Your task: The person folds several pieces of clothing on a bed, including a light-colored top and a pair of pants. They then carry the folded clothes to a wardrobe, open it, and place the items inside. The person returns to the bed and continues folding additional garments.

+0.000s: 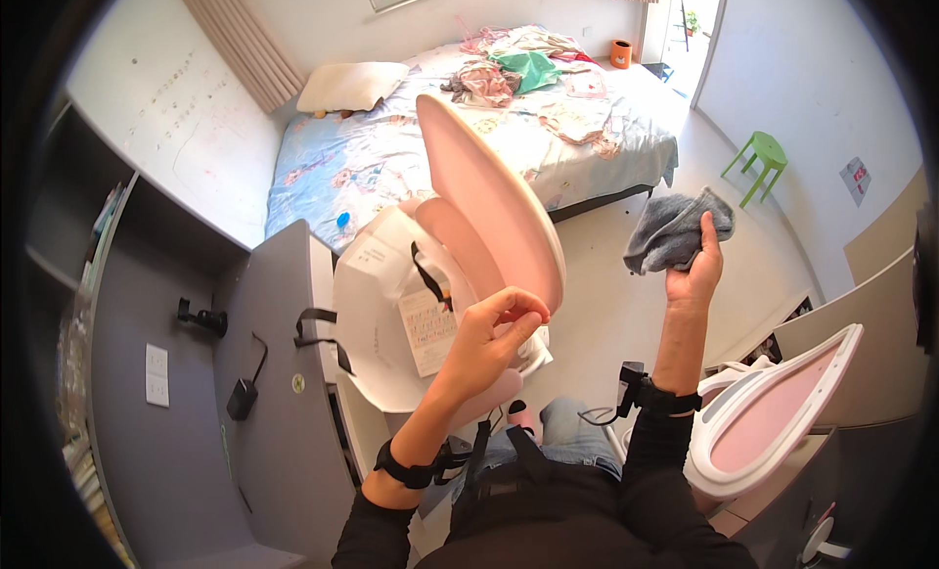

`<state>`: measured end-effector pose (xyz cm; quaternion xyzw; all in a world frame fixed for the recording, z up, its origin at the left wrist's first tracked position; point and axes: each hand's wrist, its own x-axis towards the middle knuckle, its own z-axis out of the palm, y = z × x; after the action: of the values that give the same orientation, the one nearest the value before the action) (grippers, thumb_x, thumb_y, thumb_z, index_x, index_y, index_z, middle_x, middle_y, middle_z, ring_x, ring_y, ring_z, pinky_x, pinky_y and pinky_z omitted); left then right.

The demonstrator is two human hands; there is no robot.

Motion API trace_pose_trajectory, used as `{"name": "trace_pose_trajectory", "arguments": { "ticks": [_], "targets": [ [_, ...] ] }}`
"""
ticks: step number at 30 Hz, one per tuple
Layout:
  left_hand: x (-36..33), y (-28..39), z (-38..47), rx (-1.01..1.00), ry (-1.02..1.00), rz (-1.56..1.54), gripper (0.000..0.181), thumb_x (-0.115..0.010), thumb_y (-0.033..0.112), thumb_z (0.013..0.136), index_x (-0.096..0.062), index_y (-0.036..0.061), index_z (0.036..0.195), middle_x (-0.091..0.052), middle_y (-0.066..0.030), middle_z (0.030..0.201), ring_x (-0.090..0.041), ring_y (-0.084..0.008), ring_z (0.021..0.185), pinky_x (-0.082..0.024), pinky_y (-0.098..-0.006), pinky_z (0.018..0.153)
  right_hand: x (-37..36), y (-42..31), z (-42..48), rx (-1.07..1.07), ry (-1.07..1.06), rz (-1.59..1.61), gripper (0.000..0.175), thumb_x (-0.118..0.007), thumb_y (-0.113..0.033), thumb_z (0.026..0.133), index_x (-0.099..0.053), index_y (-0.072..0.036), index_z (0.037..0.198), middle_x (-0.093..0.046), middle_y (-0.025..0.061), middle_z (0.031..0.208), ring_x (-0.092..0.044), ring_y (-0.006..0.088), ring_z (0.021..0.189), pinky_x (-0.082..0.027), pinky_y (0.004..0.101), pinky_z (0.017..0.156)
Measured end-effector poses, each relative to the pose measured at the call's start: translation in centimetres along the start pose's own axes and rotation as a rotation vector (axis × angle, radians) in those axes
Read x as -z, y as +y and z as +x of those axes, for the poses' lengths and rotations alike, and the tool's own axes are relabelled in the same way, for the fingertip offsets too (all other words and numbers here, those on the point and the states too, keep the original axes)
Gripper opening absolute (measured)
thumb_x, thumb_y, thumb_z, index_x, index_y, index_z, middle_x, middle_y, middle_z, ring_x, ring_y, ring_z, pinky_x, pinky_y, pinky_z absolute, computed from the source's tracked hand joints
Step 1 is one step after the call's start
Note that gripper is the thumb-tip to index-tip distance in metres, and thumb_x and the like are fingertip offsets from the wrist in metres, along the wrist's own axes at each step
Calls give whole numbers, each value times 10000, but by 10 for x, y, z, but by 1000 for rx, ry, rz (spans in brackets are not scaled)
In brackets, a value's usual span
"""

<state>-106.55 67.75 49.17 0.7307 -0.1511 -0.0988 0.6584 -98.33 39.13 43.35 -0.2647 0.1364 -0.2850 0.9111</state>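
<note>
In my right hand (695, 268) is a crumpled grey cloth (675, 231), held out over the floor with my thumb on top. My left hand (493, 341) is curled, thumb meeting the index finger, at the lower end of a large pink panel (499, 195) with a cream rim. I cannot tell whether those fingers grip the rim. Behind it shows a smaller pink padded piece (455, 235). A white bag (367, 312) with black strap handles lies beside these, and a printed sheet (425, 330) shows on it.
A bed (330, 165) bears a pillow (352, 85) and heaped clothes (491, 81). Grey desk shelving (271, 393) stands at left, with a black adapter (242, 399). A white-and-pink chair (777, 407) is at right. A green stool (766, 151) stands by the wall.
</note>
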Motion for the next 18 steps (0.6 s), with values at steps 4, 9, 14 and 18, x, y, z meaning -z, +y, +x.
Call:
{"name": "trace_pose_trajectory", "arguments": {
  "ticks": [4,9,14,18],
  "targets": [
    [12,-1,29,2,-152,43,163,-584,25,895,-616,-9,1052,-644,-52,976,-600,-139,951,-464,-276,851,-1,-10,61,31,50,-30,316,-640,-227,907,-583,-32,1149,-646,80,1124,-615,245,1035,-490,412,926],
    [27,0,36,130,-500,159,309,-591,140,932,-565,-12,1200,-613,-119,1166,-572,-226,1111,-424,-330,968,15,-25,158,7,102,-104,310,-618,-207,921,-575,-3,1150,-638,86,1100,-619,227,996,-503,383,882],
    [-8,26,51,303,-248,-160,376,-589,211,940,-545,-27,1228,-601,-126,1169,-572,-214,1049,-437,-361,933,35,-50,251,-47,120,-138,306,-620,-218,923,-579,-13,1145,-636,86,1102,-616,234,1006,-502,396,887],
    [-52,57,106,171,-50,-348,382,-603,212,928,-552,-72,1180,-608,-180,1131,-580,-247,1045,-430,-375,948,43,-74,307,-95,160,-147,315,-624,-220,920,-577,-11,1150,-633,88,1110,-611,236,1019,-501,403,893]
  ]
}}
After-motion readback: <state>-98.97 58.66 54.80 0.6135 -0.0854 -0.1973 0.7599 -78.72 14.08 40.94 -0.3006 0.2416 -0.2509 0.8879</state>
